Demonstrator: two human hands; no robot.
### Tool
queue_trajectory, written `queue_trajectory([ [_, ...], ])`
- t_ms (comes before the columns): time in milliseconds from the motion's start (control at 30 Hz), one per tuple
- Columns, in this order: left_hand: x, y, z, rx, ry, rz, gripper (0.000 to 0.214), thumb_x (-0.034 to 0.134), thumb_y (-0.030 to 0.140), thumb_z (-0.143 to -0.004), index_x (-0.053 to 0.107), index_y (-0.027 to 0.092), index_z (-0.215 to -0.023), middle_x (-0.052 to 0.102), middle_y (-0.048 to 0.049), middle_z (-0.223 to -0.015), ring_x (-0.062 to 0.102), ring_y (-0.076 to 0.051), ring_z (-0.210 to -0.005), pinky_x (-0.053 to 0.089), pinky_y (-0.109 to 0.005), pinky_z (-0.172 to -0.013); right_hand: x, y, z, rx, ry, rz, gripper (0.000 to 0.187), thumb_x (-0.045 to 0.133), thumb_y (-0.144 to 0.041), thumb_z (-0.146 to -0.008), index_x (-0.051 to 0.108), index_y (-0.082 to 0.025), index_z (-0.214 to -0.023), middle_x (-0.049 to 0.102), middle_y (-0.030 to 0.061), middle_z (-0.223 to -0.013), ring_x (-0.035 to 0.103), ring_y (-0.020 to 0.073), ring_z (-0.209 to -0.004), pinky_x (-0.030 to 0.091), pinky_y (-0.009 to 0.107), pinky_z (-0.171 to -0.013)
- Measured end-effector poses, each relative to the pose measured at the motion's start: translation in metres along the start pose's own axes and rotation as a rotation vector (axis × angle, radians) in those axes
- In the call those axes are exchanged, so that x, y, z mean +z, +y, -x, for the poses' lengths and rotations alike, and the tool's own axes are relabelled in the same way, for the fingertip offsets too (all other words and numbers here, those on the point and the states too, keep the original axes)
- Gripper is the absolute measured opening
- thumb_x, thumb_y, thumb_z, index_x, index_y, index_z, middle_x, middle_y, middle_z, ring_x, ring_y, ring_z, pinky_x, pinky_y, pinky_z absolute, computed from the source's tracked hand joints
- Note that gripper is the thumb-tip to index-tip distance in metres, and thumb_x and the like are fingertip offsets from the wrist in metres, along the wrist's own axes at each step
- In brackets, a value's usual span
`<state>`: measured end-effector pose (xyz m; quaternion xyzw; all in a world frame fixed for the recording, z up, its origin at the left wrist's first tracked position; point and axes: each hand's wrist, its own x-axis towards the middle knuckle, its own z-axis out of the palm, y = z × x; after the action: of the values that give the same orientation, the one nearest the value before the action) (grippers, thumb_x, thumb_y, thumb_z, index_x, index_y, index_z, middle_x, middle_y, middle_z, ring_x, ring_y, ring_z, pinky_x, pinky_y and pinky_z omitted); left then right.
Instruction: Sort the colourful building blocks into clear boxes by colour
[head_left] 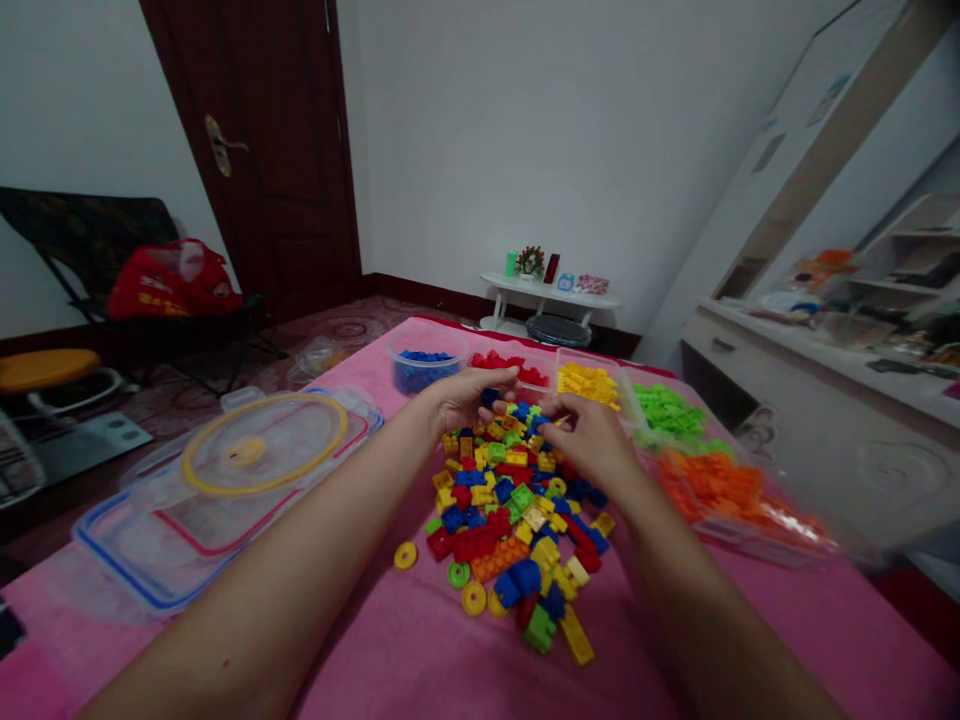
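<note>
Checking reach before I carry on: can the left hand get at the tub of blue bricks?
Probably yes. The left hand hovers just beside the tub of blue bricks, which stands open, and nothing lies between them.

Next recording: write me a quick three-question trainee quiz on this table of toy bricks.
1. True or false: the left hand and the right hand are both at the far edge of the mixed brick pile.
2. Which colour of bricks is in the round tub? A red, B blue, C green.
3. Fill in: the stacked lids lie on the pile's ____ side.
Key: 1 true; 2 B; 3 left.
</note>
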<state>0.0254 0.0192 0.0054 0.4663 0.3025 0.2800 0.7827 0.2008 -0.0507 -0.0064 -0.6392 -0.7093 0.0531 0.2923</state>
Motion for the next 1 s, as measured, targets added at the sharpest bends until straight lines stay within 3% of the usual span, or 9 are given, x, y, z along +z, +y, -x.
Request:
queue_trajectory([
  [67, 0.007, -0.006, -0.001, -0.024, 0.005, -0.045, 0.037, 0.063, 0.049, -0.072, 0.059, 0.014, -0.085, 0.054, -0.001, -0.07, 0.047, -0.005, -0.049, 0.025, -0.012, -0.037, -0.001, -0.002, -0.002, -0.005, 0.087, -0.152, 0.019, 0.053, -0.024, -0.07, 0.062, -0.016, -0.084, 0.061, 0.0011, -0.069, 0.055, 0.0124, -0.06, 0.039, 0.022, -0.055],
  [167, 0.017, -0.013, -0.002, -0.111, -0.099, -0.02, 0.048, 0.057, 0.06, -0.071, 0.06, 0.015, -0.089, 0.058, -0.0042, -0.074, 0.056, -0.011, -0.056, 0.028, -0.013, -0.036, -0.001, -0.009, -0.004, -0.033, 0.139, -0.287, 0.027, 0.051, -0.019, -0.07, 0.059, -0.015, -0.095, 0.062, 0.0017, -0.072, 0.057, 0.0124, -0.062, 0.042, 0.022, -0.057],
  [300, 0.016, -0.014, -0.007, -0.164, -0.142, 0.172, 0.032, 0.053, 0.044, -0.081, 0.057, 0.013, -0.083, 0.052, -0.0016, -0.062, 0.047, -0.005, -0.044, 0.019, -0.008, -0.032, -0.012, -0.029, 0.003, -0.11, 0.133, -0.236, 0.022, 0.053, -0.017, -0.07, 0.06, -0.018, -0.091, 0.066, 0.003, -0.085, 0.059, 0.0128, -0.07, 0.043, 0.024, -0.064],
  [367, 0.009, -0.01, -0.009, -0.12, -0.09, 0.242, 0.021, 0.05, 0.03, -0.085, 0.055, 0.011, -0.078, 0.049, -0.0001, -0.058, 0.04, -0.002, -0.039, 0.015, -0.007, -0.03, -0.023, -0.043, 0.013, -0.157, 0.011, -0.103, 0.011, 0.057, -0.022, -0.071, 0.062, -0.019, -0.08, 0.065, 0.0015, -0.08, 0.057, 0.0128, -0.068, 0.04, 0.023, -0.061],
  [533, -0.002, 0.001, -0.006, 0.023, 0.049, 0.39, 0.015, 0.05, 0.018, -0.082, 0.05, 0.011, -0.07, 0.043, 0.0023, -0.055, 0.033, -0.001, -0.035, 0.016, -0.008, -0.028, -0.035, -0.081, 0.051, -0.295, -0.663, 0.287, 0.024, 0.074, -0.035, -0.055, 0.066, -0.023, -0.074, 0.065, 0.0013, -0.071, 0.055, 0.0161, -0.062, 0.029, 0.024, -0.05],
  [633, -0.003, 0.003, -0.004, 0.034, 0.076, 0.468, 0.017, 0.046, 0.018, -0.084, 0.05, 0.011, -0.068, 0.043, 0.002, -0.054, 0.034, -0.001, -0.036, 0.018, -0.008, -0.028, -0.026, -0.095, 0.064, -0.341, -0.732, 0.444, 0.021, 0.068, -0.023, -0.061, 0.068, -0.019, -0.082, 0.067, 0.0073, -0.084, 0.058, 0.0202, -0.073, 0.03, 0.026, -0.054],
  [733, -0.002, 0.002, -0.004, 0.014, 0.09, 0.491, 0.02, 0.042, 0.017, -0.085, 0.05, 0.012, -0.068, 0.044, 0.0009, -0.055, 0.036, -0.003, -0.037, 0.018, -0.008, -0.028, -0.019, -0.096, 0.063, -0.319, -0.772, 0.504, 0.016, 0.062, -0.012, -0.062, 0.067, -0.017, -0.076, 0.068, 0.008, -0.081, 0.059, 0.019, -0.071, 0.027, 0.026, -0.053],
  [833, -0.001, -0.002, -0.006, 0.003, 0.095, 0.453, 0.019, 0.042, 0.019, -0.085, 0.051, 0.012, -0.07, 0.045, 0.0011, -0.054, 0.037, -0.003, -0.037, 0.019, -0.009, -0.029, -0.025, -0.083, 0.052, -0.307, -0.732, 0.425, 0.01, 0.062, -0.012, -0.06, 0.064, -0.019, -0.066, 0.065, 0.0035, -0.07, 0.054, 0.0141, -0.059, 0.022, 0.025, -0.048],
  [1000, 0.009, -0.013, -0.009, -0.146, -0.02, 0.272, 0.035, 0.046, 0.044, -0.083, 0.058, 0.011, -0.076, 0.052, -0.0027, -0.057, 0.041, -0.005, -0.038, 0.02, -0.01, -0.029, -0.046, -0.051, 0.026, -0.236, -0.306, 0.181, 0.01, 0.063, -0.024, -0.066, 0.065, -0.021, -0.076, 0.063, 0.0005, -0.067, 0.051, 0.0119, -0.057, 0.029, 0.023, -0.05],
])
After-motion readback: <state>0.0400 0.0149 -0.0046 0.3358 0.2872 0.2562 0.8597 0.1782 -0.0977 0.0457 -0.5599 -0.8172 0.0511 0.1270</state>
